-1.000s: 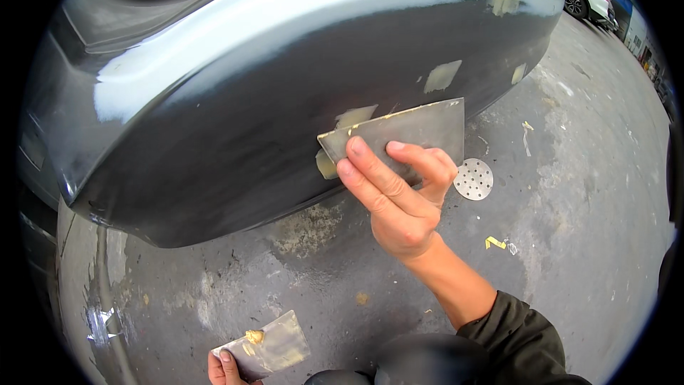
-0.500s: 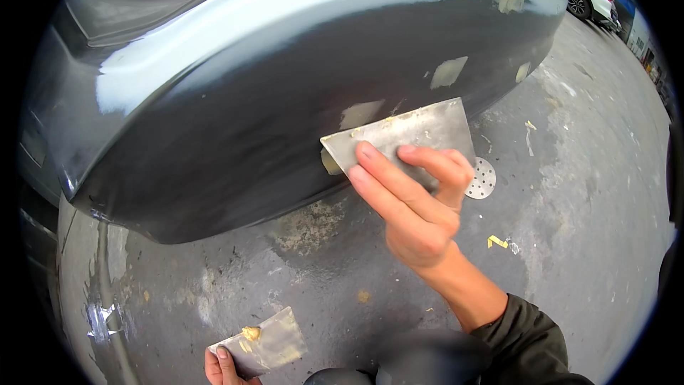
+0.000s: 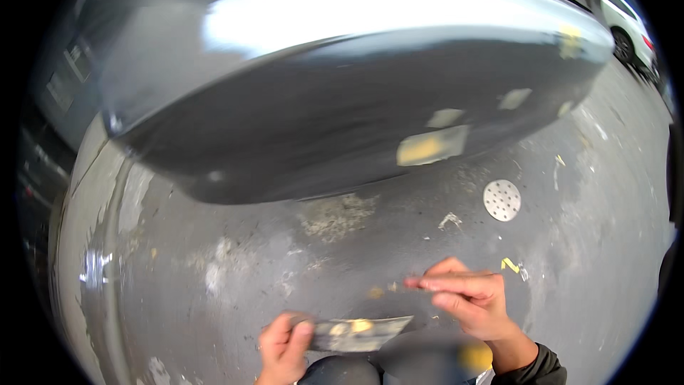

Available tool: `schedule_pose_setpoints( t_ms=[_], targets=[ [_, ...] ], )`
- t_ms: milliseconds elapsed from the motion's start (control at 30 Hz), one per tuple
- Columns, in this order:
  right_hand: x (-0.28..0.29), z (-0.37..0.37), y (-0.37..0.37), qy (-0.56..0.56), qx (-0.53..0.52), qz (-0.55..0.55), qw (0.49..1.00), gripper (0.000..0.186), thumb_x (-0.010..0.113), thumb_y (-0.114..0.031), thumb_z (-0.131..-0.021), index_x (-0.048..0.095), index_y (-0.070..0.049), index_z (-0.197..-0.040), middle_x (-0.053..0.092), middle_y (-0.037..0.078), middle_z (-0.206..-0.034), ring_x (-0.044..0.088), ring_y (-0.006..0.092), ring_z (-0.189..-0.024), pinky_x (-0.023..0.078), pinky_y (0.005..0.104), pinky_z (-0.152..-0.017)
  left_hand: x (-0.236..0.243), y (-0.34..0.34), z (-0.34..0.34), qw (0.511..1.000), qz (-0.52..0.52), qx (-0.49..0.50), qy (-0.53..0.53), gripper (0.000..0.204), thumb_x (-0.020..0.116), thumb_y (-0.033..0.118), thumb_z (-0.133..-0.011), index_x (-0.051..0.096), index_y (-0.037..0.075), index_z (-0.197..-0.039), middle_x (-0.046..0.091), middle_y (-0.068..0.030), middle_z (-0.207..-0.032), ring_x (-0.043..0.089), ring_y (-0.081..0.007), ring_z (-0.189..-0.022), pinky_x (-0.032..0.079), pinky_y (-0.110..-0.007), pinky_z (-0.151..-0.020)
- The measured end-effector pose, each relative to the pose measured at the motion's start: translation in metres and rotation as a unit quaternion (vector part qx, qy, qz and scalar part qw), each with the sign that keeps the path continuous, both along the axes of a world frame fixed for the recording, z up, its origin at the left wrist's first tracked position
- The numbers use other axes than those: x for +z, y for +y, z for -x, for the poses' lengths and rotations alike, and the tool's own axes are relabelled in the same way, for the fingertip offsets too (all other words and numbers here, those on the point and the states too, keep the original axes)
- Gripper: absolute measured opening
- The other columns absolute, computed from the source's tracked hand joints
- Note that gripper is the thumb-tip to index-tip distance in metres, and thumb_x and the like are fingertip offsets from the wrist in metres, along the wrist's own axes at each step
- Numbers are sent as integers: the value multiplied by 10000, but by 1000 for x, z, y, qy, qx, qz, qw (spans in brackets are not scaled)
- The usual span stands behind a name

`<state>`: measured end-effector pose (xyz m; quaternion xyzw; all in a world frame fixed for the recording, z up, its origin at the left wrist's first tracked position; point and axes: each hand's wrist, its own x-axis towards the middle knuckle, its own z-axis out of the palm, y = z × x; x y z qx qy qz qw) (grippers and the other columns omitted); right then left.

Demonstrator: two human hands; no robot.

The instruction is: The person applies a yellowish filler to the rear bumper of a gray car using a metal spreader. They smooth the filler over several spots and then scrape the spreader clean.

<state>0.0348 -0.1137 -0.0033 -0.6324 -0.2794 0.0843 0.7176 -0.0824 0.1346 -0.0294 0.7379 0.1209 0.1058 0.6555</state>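
Note:
My left hand (image 3: pixel 283 346) grips a flat metal plate (image 3: pixel 342 335) bearing dabs of yellowish putty, low in the picture. Right of it my right hand (image 3: pixel 459 298) is closed in a pinch, blurred; what is between its fingertips I cannot make out. Beyond both hands is a dark, curved car body panel (image 3: pixel 320 114) with a pale grey upper band. Near its lower edge a putty patch (image 3: pixel 427 146) shows a yellow middle, with smaller pale patches (image 3: pixel 514 98) above and to the right.
A round perforated disc (image 3: pixel 502 200) lies on the stained concrete floor (image 3: pixel 235 278), along with yellow scraps (image 3: pixel 510 264). A white car (image 3: pixel 625 25) is parked at the upper right. A dark blurred shape (image 3: pixel 427 349) fills the bottom centre.
My right hand has left the panel and moved down toward the plate; the wide spreader it held is no longer recognisable. The patch it covered now shows. The plate moved right; the view shifted.

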Motion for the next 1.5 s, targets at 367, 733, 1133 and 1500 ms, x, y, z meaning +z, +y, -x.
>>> schedule_pose_setpoints(
  t_ms=[367,733,1133,1500],
  targets=[
    [-3,-21,3,-30,67,196,978,164,629,-23,-848,695,-5,-997,672,81,-944,601,178,-894,492,295,-766,-3,5,-9,976,11,171,-131,150,558,117,-933,586,-23,-887,574,1,-656,466,-39,-613,393,-206,-549],
    [-39,13,55,207,-119,100,966,147,655,-105,-884,641,36,-925,641,5,-805,524,36,-691,422,198,-616,-23,-19,-2,988,59,122,-77,186,536,165,-960,570,-17,-945,540,3,-621,444,-35,-575,395,-220,-518],
    [-36,25,72,217,-199,28,955,174,636,-119,-897,635,44,-956,657,28,-856,560,59,-740,446,211,-687,-9,-28,-8,999,7,-37,-29,162,503,168,-973,496,16,-917,462,-45,-529,433,-95,-462,356,-276,-445],
    [-32,18,57,142,-304,-51,941,263,594,-247,-927,601,-32,-1079,643,27,-974,581,89,-833,462,243,-755,-10,-29,-7,990,-13,-140,-8,203,458,205,-986,460,11,-925,486,-154,-538,495,-321,-445,367,-384,-442]
  ],
)
